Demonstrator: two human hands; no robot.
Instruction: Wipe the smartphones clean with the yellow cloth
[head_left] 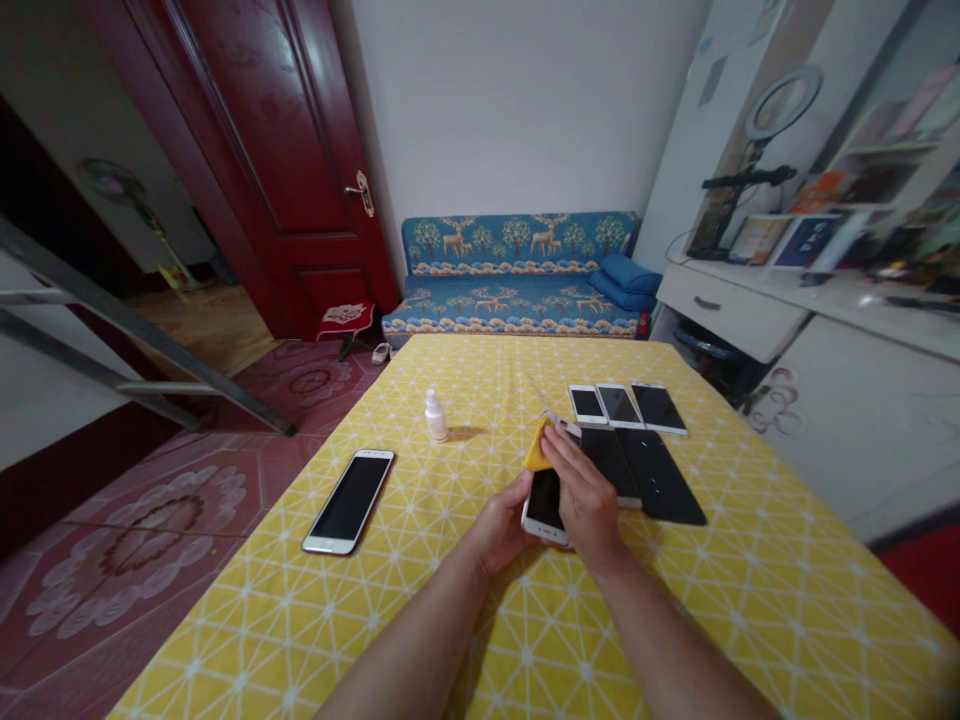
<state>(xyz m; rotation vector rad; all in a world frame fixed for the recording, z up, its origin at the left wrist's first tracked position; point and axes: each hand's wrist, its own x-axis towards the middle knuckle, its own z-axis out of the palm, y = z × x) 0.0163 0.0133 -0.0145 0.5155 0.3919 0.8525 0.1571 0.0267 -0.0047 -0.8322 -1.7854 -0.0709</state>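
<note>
Where seven phones (545,497) lie, one bottle (436,416).

Even indoor light, edges warped, shelves perhaps blurred.

Both forearms enter from the lower edge bare up to the frame's border, with no sleeves, cuffs or gloves showing. The left hand (501,528) and the right hand (587,500) are bare too, with no ring, watch or bracelet visible at fingers or wrists. The fingernails look short and unpainted, though they are small in view.
</note>
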